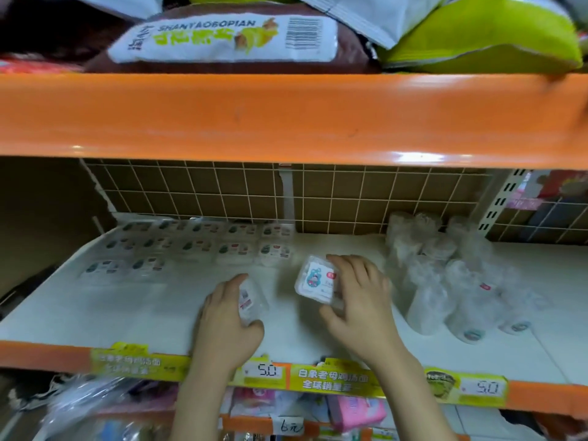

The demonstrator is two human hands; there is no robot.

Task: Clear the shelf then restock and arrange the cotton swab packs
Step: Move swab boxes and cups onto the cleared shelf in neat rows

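Observation:
Both my hands are on the white shelf (95, 307). My left hand (227, 323) grips a small clear cotton swab pack (251, 300) standing on edge near the shelf's front middle. My right hand (356, 300) holds a second square swab pack (316, 280), tilted with its printed label facing me. Several flat swab packs (203, 246) lie in rows at the back left of the shelf. A cluster of clear round swab tubs (445, 281) lies on the right side.
An orange beam (286, 116) with snack bags (222, 39) on it hangs close above. A wire grid (254, 192) backs the shelf. Price tags (334, 378) line the orange front edge. Packaged goods (353, 412) sit on the lower shelf.

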